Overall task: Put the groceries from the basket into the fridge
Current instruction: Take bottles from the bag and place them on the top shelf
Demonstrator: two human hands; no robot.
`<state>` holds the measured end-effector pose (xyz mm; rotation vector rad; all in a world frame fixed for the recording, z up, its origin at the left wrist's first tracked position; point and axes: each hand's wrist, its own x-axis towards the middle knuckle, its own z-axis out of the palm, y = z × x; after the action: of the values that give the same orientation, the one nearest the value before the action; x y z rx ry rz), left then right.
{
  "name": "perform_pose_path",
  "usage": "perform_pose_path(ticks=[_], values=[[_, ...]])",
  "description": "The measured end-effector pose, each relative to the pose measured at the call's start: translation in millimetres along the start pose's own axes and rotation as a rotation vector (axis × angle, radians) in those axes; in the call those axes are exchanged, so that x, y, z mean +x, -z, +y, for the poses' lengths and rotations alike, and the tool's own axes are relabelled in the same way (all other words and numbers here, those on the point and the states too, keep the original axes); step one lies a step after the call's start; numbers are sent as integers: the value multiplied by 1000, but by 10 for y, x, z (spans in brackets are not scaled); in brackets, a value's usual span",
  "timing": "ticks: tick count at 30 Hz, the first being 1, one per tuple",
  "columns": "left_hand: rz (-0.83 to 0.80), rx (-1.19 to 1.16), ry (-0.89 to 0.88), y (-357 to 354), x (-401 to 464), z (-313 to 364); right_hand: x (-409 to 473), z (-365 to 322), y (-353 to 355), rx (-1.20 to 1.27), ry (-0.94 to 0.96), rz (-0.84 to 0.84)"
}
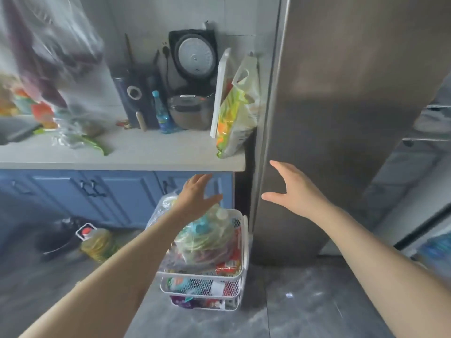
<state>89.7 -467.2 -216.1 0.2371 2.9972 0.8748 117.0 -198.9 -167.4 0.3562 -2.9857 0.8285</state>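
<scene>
A white wire basket [244, 242] stands on the grey floor beside the fridge, heaped with bagged groceries [207, 237] in clear plastic, among them greens and red packets. My left hand [197, 191] hovers open above the basket's far side, fingers spread and holding nothing. My right hand [290, 189] is open in front of the grey fridge door [341, 106], thumb and fingers apart, close to the door's left edge. The door stands swung out, and fridge shelves [432, 123] show dimly at the far right.
A grey counter [127, 154] over blue cabinets [117, 193] carries a rice cooker [190, 111], a blue bottle [162, 115], a white cutting board [220, 93] and a snack bag [238, 113]. An oil bottle [96, 242] stands on the floor at left. A plastic bag [48, 45] hangs at the upper left.
</scene>
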Motion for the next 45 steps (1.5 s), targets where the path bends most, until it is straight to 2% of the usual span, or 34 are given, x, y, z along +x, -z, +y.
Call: perform_pose_path(ticks=[6,13,20,28,30,33,35,37,41,45], values=[[29,53,208,413,-118,-1146,580,-599,-900,26,63,-118],[-44,116,200,462,169,-1819,1195,-877,-1668,-16,17,-208],[-128,72,63,10,453,-1852,1394,-844,-2196,-26,-41,-272],[-55,171,184,-451,753,-1801,1575,-737,-2549,-4,-48,-304],[-68,248,215,-467,815,-1732,1604,-732,-2595,3,-41,-313],[-183,513,131,-477,907,-1602,1639,-697,-2640,8,-32,-320],[-234,589,108,-452,911,-1557,1642,-681,-2667,7,-38,-338],[-256,552,160,-425,925,-1590,1642,-680,-2687,14,-44,-347],[-238,282,275,-238,966,-1659,1649,-703,-2743,-13,-21,-395],[-246,58,233,-76,959,-1891,1652,-741,-2819,-64,-20,-466]])
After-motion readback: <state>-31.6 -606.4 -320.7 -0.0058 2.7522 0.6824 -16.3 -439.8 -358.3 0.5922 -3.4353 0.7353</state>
